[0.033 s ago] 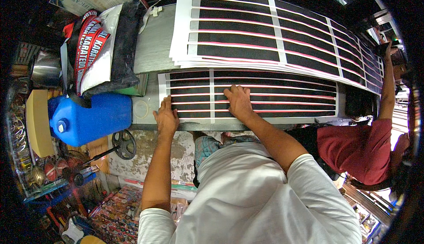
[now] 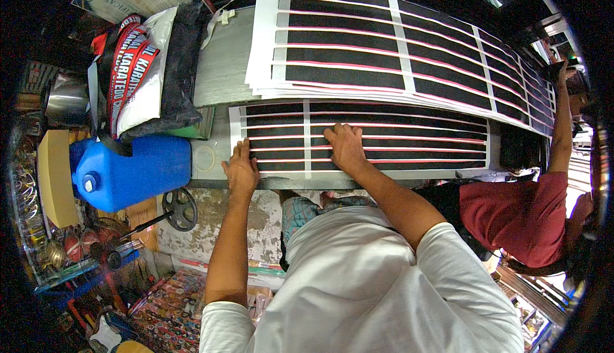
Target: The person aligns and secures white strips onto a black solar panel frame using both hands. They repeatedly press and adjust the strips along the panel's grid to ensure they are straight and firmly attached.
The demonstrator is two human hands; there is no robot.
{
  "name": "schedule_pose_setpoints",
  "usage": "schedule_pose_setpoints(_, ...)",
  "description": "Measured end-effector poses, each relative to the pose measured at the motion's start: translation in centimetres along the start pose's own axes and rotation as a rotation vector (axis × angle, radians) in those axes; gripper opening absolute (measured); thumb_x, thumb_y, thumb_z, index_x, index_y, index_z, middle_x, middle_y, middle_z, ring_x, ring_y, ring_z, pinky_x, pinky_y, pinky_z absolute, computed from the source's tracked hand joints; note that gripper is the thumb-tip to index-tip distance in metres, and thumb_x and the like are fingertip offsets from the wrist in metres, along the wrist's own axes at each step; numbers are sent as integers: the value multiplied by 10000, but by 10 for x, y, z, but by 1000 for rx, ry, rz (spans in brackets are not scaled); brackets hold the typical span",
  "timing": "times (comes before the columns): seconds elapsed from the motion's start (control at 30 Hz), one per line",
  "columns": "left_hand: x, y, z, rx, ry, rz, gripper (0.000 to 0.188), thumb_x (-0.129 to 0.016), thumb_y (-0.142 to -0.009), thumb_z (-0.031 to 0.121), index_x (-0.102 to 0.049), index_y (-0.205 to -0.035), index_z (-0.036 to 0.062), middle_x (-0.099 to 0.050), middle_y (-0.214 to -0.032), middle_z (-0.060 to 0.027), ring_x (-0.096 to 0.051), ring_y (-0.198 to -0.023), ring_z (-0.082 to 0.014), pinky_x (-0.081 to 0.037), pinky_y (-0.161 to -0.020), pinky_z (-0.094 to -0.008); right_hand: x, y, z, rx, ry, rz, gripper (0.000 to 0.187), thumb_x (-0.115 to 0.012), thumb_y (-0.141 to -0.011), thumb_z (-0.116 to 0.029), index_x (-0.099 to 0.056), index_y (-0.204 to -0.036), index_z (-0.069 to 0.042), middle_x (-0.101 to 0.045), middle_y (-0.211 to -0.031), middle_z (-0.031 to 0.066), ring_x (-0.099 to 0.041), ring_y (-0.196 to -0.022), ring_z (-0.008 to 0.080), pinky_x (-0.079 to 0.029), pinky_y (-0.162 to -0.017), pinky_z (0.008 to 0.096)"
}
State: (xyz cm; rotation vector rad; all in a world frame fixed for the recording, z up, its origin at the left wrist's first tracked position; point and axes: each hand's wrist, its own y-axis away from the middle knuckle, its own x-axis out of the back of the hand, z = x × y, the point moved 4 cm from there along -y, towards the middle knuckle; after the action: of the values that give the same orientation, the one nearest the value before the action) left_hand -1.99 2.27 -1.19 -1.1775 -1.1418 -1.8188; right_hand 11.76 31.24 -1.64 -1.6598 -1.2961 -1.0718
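A long white sheet (image 2: pixel 236 123) bearing black bands divided by thin white and pink-red lines lies on the grey table. Resting on its left end is my left hand (image 2: pixel 241 171), fingers stretched forward and nothing visible in its grasp. Farther right, my right hand (image 2: pixel 347 148) presses its spread, slightly bent fingertips onto the same striped sheet, near a pale cross strip (image 2: pixel 307 139). What lies beneath both palms is hidden. Beyond my hands, a stack of larger sheets (image 2: pixel 261 33) with the same black bands covers the far part of the table.
Left of the table stands a blue plastic jug (image 2: pixel 144 167); behind it lies a black and white bag (image 2: pixel 153 91) with red printed straps. A loose ring (image 2: pixel 204 158) is on the grey tabletop (image 2: pixel 220 65). At right, a person in a maroon shirt (image 2: pixel 511 219) reaches toward the stack's far end.
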Motion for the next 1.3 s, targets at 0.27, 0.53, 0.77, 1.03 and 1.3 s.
schedule_pose_setpoints(0.27,-8,-4,-5,21,-36,-8,635,-578,-1081,203,-390,-1686,240,-401,-1723,-137,-447,-1547,-340,-219,-1233,-788,4,-7,2,48,-4,-18,457,-794,-719,-54,-686,-1161,-98,-651,-1135,124,-620,-1130,340,-415,-917,530)
schedule_pose_setpoints(0.53,-4,-6,10,37,-105,-28,668,-612,-1040,170,-409,-1675,215,-377,-1727,-174,-371,-1589,-376,-182,-1246,-783,13,-8,-9,43,19,-52,392,-757,-726,-36,-705,-1114,-45,-646,-1176,168,-611,-1131,370,-451,-942,512)
schedule_pose_setpoints(0.77,-21,1,69,-211,42,148,666,-650,-976,130,-469,-1612,55,-373,-1721,-187,-308,-1613,-390,-225,-1273,-700,-9,-2,-28,223,-178,-61,558,-724,-741,-18,-666,-1288,70,-611,-1409,242,-556,-1342,419,-445,-1201,479)
schedule_pose_setpoints(1.03,-38,12,104,-458,158,252,468,-633,-999,89,-616,-1454,-22,-564,-1533,-239,-508,-1445,-429,-404,-1216,-552,-8,4,-32,210,-183,-135,551,-648,-817,9,-640,-1362,93,-607,-1459,250,-559,-1369,406,-434,-1220,467)
schedule_pose_setpoints(1.3,-25,6,114,-452,178,267,503,-671,-908,2,-636,-1408,-36,-616,-1425,-224,-571,-1303,-426,-489,-1124,-516,-8,5,-29,181,-208,-108,522,-632,-837,24,-643,-1355,87,-628,-1433,249,-582,-1347,400,-447,-1209,463)
